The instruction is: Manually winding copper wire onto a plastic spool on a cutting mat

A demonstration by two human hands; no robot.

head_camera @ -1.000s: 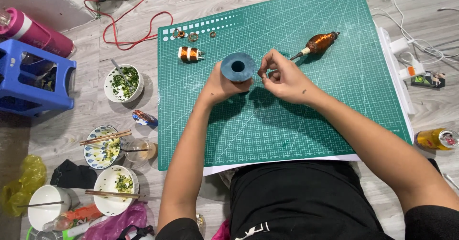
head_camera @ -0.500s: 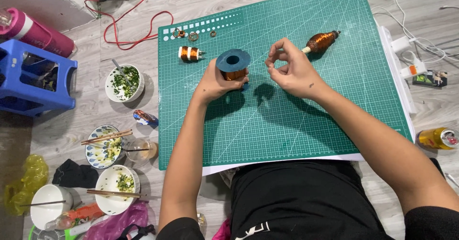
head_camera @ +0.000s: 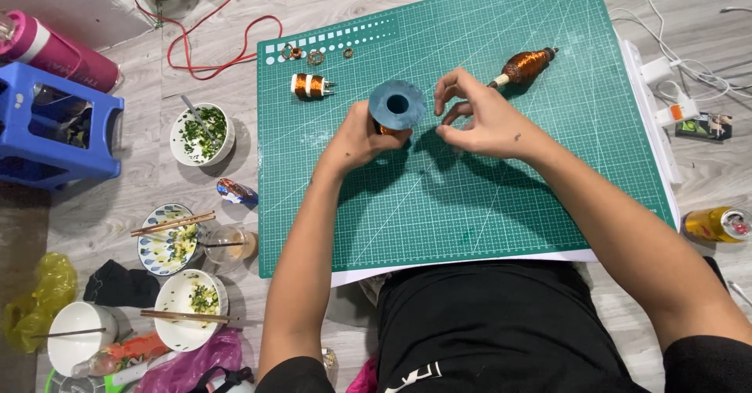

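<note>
Seated at green cutting mat [head_camera: 486,205] on floor. Left hand [head_camera: 356,138] closed around blue spool [head_camera: 397,106], mat centre, flange facing up, copper winding just visible beneath. Right hand [head_camera: 478,119] just at spool's 3 o'clock, fingers loosely curled, thumb and forefinger pinched near each other; cannot tell if anything is held. Small wound coil [head_camera: 311,85] at spool's 10 o'clock. Copper-wound spindle [head_camera: 523,66] at 2 o'clock. Food bowls [head_camera: 202,133] off mat, 9 o'clock.
</note>
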